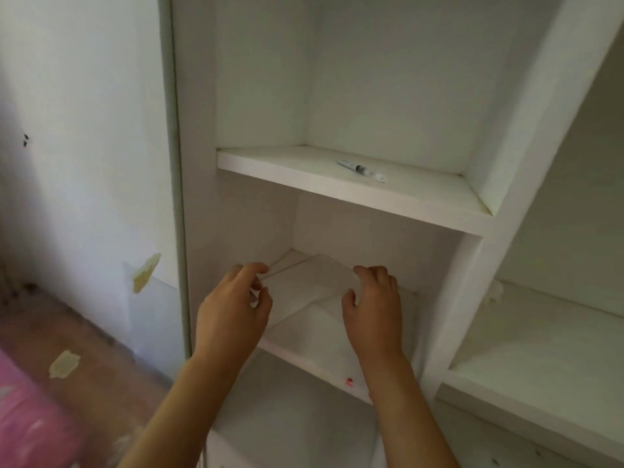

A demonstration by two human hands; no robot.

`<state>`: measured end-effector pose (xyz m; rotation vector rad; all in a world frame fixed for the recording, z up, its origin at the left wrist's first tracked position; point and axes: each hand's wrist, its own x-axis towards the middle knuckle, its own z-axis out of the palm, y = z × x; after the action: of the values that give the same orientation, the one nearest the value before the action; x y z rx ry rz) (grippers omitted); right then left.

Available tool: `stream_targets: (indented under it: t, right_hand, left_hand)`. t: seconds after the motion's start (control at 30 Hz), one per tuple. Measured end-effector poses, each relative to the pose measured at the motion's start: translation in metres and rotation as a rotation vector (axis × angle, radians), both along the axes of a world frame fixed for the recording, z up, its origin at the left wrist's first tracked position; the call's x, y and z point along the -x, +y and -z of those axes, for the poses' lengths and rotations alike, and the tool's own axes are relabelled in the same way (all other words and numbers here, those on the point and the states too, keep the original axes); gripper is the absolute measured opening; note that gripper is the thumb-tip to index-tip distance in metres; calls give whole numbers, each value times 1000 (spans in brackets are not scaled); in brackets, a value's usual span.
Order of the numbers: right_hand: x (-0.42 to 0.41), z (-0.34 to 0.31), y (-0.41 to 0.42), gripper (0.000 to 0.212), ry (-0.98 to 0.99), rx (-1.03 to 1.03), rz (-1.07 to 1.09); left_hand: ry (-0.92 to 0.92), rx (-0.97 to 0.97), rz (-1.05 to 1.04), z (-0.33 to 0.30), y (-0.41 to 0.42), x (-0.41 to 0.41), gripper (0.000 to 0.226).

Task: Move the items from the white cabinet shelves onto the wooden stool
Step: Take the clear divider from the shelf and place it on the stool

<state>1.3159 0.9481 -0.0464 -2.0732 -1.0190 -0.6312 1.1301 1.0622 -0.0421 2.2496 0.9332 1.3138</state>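
Your left hand [233,312] and right hand [373,310] pinch the white paper [314,282] by its sides; lift it level.

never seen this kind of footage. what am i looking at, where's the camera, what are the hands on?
There is no machine here: a person does the task bare-handed. The single picture comes from a wide-angle camera worn on the person's head, looking forward and down, so both forearms enter from the bottom.

In front is a white cabinet with open shelves. On the upper shelf lies a small tube-like item, too blurred to name. On the shelf below, the left hand and right hand grip opposite edges of a flat white sheet-like item; another flat white piece seems to lie under it. A tiny red thing sits at that shelf's front edge. The wooden stool is out of view.
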Motion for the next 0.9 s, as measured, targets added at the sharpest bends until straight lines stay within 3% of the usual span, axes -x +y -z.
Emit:
stream_targets:
  t: [0.33, 0.73, 0.9]
  right_hand:
    - [8, 0, -8, 34, -24, -70, -73]
    - [39, 26, -17, 28, -58, -275, -294]
    - [68, 31, -26, 24, -25, -272, -393]
  left_hand:
    - [-17, -31, -43, 3, -20, 12, 19]
    - [-54, -102, -211, 31, -59, 62, 14]
    - [-10, -67, -266, 53, -88, 89, 12]
